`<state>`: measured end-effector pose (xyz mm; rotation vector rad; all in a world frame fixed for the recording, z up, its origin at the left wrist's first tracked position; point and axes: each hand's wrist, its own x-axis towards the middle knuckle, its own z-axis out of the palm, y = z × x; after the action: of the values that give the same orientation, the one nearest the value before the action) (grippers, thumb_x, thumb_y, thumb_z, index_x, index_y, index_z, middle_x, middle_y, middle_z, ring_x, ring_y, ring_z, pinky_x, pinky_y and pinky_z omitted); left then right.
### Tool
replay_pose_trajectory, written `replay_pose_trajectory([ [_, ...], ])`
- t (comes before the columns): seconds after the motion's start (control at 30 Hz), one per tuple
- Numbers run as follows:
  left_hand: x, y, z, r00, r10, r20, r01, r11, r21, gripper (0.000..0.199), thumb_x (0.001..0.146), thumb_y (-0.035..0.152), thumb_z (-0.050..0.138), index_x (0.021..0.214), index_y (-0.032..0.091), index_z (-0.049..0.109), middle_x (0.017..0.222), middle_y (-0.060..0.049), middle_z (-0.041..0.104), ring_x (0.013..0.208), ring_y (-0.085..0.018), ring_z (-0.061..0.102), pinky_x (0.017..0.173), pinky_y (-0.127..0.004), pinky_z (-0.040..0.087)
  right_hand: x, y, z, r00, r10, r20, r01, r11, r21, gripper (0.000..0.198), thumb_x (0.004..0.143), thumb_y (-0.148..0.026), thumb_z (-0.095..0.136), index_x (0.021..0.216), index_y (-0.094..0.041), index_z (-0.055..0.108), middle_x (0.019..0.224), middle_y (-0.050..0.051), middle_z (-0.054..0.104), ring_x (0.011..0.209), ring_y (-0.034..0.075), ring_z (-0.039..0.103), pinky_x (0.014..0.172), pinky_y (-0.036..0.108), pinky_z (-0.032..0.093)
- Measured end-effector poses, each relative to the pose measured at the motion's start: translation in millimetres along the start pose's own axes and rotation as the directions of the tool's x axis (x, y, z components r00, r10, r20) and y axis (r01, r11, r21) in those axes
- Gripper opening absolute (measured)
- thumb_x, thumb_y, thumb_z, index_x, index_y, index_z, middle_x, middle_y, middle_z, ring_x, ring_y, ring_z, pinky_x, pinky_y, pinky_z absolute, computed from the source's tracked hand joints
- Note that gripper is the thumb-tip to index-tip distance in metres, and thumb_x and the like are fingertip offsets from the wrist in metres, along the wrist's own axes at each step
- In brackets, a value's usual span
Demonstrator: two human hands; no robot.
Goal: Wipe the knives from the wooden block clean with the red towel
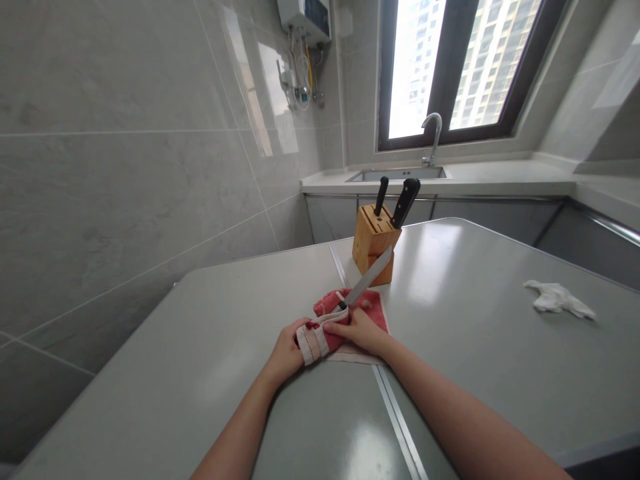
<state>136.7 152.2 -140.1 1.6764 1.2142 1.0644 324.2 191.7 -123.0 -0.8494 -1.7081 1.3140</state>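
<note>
A grey-white table [225,393] spreads beneath everything. On it stands a wooden knife block [365,243], 2 black handles [406,200] rising from its top. Nearer lies a red-and-white cloth [333,342], folded about a knife [369,277], blade slanting up before the block. The left hand [287,345] curls round the cloth's near end, apparently over the hidden knife handle; the right hand [363,330], fingers bent, grips the cloth by the blade's base.

No text, label, brand or number can be read. Any marking on the knife [369,277], just ahead of the right hand [363,329], or on the water heater [306,20], high and well beyond the left hand [287,348], is too small to make out.
</note>
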Motion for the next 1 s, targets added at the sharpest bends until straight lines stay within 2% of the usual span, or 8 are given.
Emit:
replay_pose_trajectory([
  [0.13, 0, -1, -1, 0.998, 0.057, -0.009, -0.056, 0.995, 0.083, 0.012, 0.07, 0.019, 0.061, 0.079, 0.012, 0.059, 0.071, -0.001, 0.059, 0.061, -0.012, 0.049, 0.059, -0.022, 0.041, -1, -3, 0, 1.0, -0.001, 0.007, 0.001, 1.0, 0.0, 0.042, 0.066, -0.041, 0.069, 0.1, -0.019, 0.059, 0.102, 0.004, 0.065, 0.1, 0.022, 0.058, 0.093, 0.037, 0.043],
  [0.27, 0, -2, -2, 0.999, 0.046, -0.006, -0.045, 0.993, 0.107, 0.011, 0.071, 0.018, 0.058, 0.079, 0.011, 0.06, 0.073, -0.001, 0.061, 0.064, -0.012, 0.051, 0.061, -0.022, 0.042, 0, -3, -1, 1.0, 0.006, 0.014, -0.006, 1.0, 0.007, 0.042, 0.066, -0.042, 0.069, 0.099, -0.018, 0.06, 0.1, 0.004, 0.066, 0.099, 0.022, 0.059, 0.091, 0.037, 0.044],
  [0.53, -1, -3, -2, 0.999, 0.029, 0.018, -0.03, 0.998, 0.052, 0.015, 0.072, 0.02, 0.057, 0.083, 0.01, 0.062, 0.077, -0.003, 0.064, 0.068, -0.015, 0.054, 0.063, -0.024, 0.043, 1, 2, -1, 1.0, 0.016, 0.012, -0.016, 1.0, 0.004, 0.039, 0.065, -0.041, 0.07, 0.097, -0.019, 0.062, 0.098, 0.004, 0.067, 0.097, 0.023, 0.059, 0.089, 0.037, 0.044],
  [0.8, -1, -5, -2, 0.999, 0.023, 0.041, -0.023, 1.0, 0.006, 0.021, 0.072, 0.021, 0.057, 0.09, 0.011, 0.063, 0.079, -0.003, 0.065, 0.074, -0.017, 0.057, 0.068, -0.026, 0.044, 3, 6, -1, 0.996, -0.055, 0.076, 0.053, 0.998, 0.02, 0.039, 0.069, -0.039, 0.068, 0.099, -0.016, 0.061, 0.101, 0.005, 0.066, 0.096, 0.023, 0.06, 0.087, 0.037, 0.045],
  [1.0, -1, -9, -2, 0.999, -0.003, 0.036, 0.003, 1.0, -0.002, 0.019, 0.072, 0.025, 0.058, 0.085, 0.011, 0.063, 0.074, -0.003, 0.064, 0.074, -0.018, 0.056, 0.067, -0.026, 0.044, 4, 8, -2, 0.991, -0.048, 0.123, 0.046, 0.999, 0.019, 0.036, 0.07, -0.041, 0.066, 0.095, -0.015, 0.062, 0.098, 0.006, 0.067, 0.093, 0.022, 0.06, 0.085, 0.036, 0.045],
])
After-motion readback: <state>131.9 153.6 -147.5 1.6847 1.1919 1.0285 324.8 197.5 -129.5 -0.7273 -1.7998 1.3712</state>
